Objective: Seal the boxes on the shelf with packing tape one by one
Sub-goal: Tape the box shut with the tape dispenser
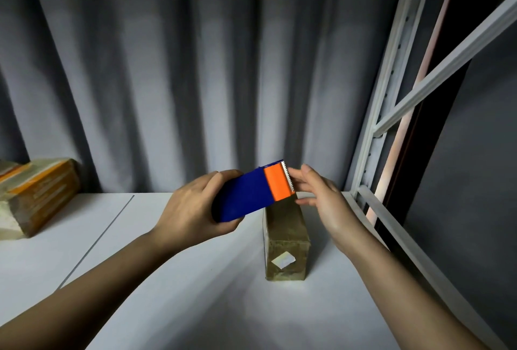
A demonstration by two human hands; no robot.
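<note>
Forearms reach in from the bottom edge over a white shelf board (173,279), which has a thin seam running diagonally across its left part. Near the middle stands a long narrow brown box (285,240), its short end facing the viewer with a small white label stuck on it. Above the far end of that box, the left hand (193,207) wraps its fingers and thumb around the blue body of a tape dispenser (253,191), tilted so its orange front and toothed cutter point up and to the right. The right hand (319,195) is just beside the cutter, fingers loosely extended with the tips at the toothed edge; whether they pinch any tape I cannot tell. The dispenser hides the far end of the box. Farther left, at the shelf's edge, lies a second box (42,193), wrapped in yellowish tape. A pale metal frame (375,131) rises on the right, and grey curtains (173,70) hang behind.
</note>
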